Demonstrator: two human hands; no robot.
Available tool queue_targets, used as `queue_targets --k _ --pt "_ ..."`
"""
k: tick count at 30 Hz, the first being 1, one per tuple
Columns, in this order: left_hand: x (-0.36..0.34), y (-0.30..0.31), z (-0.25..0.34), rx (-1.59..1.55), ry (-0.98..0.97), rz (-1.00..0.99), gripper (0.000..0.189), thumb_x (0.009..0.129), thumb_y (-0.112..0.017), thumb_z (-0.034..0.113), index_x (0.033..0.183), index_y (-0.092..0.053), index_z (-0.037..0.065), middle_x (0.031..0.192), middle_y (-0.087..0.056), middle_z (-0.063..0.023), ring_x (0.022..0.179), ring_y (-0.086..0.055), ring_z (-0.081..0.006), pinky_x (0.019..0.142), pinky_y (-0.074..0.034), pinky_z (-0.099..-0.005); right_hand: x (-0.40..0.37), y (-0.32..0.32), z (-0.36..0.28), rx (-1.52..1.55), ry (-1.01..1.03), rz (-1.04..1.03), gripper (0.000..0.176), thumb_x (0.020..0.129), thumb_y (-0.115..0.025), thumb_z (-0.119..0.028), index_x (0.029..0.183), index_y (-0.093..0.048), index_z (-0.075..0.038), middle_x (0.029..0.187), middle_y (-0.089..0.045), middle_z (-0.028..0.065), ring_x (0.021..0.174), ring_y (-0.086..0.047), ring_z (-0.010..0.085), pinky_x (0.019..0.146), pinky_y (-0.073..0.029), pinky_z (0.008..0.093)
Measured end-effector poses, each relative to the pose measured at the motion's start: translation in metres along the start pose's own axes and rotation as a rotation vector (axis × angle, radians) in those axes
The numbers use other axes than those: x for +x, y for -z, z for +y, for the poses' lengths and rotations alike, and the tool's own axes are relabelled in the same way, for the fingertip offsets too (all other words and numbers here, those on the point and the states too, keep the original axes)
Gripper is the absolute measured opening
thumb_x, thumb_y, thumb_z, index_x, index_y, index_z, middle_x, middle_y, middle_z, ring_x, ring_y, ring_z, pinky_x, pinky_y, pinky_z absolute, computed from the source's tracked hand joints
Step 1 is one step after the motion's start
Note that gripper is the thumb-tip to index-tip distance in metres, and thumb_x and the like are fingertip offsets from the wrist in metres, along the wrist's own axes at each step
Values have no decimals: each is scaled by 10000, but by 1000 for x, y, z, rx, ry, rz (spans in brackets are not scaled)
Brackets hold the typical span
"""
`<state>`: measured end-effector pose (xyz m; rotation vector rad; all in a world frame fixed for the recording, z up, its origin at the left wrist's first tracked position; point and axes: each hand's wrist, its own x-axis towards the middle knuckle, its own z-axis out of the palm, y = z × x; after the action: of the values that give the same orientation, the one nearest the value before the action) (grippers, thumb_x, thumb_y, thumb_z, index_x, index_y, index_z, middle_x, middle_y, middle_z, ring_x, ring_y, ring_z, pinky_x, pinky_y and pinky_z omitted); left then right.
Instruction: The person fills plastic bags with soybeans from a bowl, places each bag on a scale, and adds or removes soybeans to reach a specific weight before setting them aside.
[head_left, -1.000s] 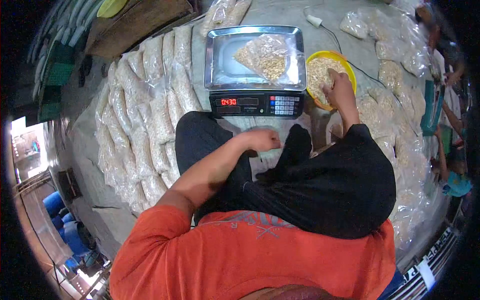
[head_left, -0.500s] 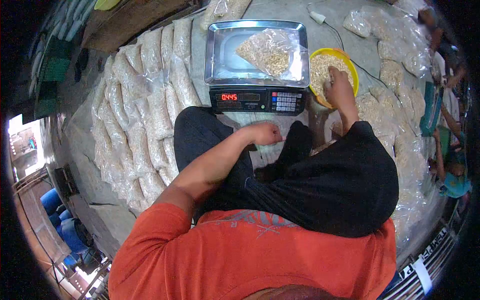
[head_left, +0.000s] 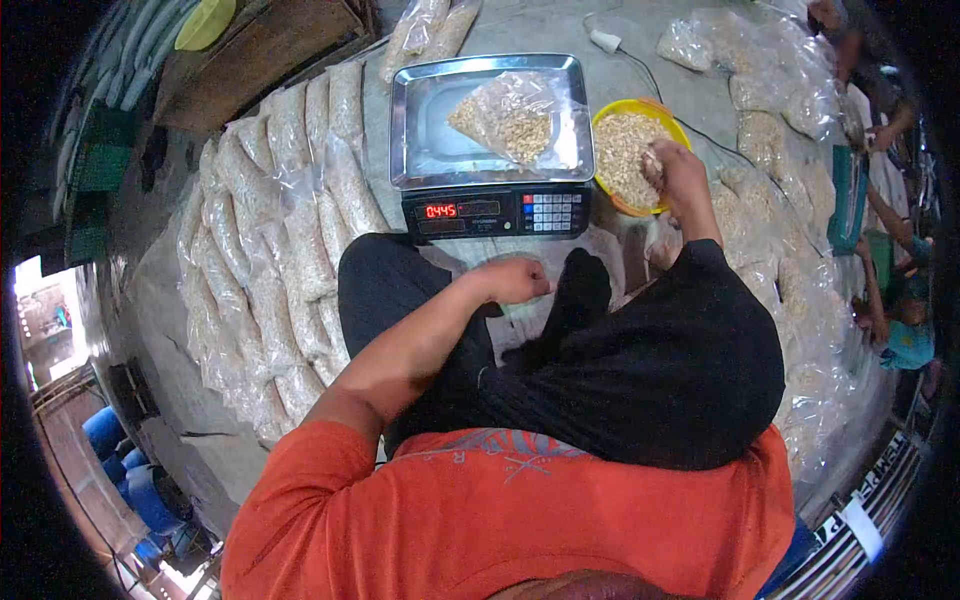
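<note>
My right hand (head_left: pixel 684 182) is at the right rim of a yellow bowl (head_left: pixel 683 136) of pale beans (head_left: pixel 625 150). Its fingers are curled, and pale beans show at the fingertips. Left of the bowl, a digital scale (head_left: pixel 497 211) reads 0.445. On its shiny metal pan (head_left: pixel 420 165) lies a clear plastic bag (head_left: pixel 510 118), partly filled with the same beans; its mouth is towards the right. My left hand (head_left: pixel 516 280) rests closed over my lap, below the scale, and whether anything is in it cannot be made out.
Filled clear bags (head_left: pixel 285 240) lie in rows on the floor to the left; more bags (head_left: pixel 790 230) lie on the right. A cable with a white plug (head_left: pixel 605 41) runs behind the bowl. Other people (head_left: pixel 900 300) sit at the far right. Blue barrels (head_left: pixel 150 495) stand lower left.
My right hand has come up from among the beans to the bowl's right rim. My left hand stays closed in place. The view has shifted slightly; the scale still reads 0.445.
</note>
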<state>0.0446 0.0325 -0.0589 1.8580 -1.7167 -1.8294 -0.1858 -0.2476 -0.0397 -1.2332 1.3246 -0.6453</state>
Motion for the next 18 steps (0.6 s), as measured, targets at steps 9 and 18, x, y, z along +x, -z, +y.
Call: queue_targets --k 9,18 --pt "17 -13 -21 33 -83 31 532 1017 -595 575 1092 -744 69 980 -742 -156 933 -703 -316 856 -539 -459 -42 -24 -16 515 26 -266 298 1038 -616 -62 1296 -616 86 1143 -645 145 1024 -684 269 900 -609 306" --pt "4 0 -3 -61 4 -21 493 1014 -613 555 1041 -757 84 936 -739 -136 896 -696 -271 831 -535 -428 -75 -139 -88 149 70 -493 353 1074 -577 -79 1356 -547 133 1321 -617 197 1251 -640 302 1113 -537 366"
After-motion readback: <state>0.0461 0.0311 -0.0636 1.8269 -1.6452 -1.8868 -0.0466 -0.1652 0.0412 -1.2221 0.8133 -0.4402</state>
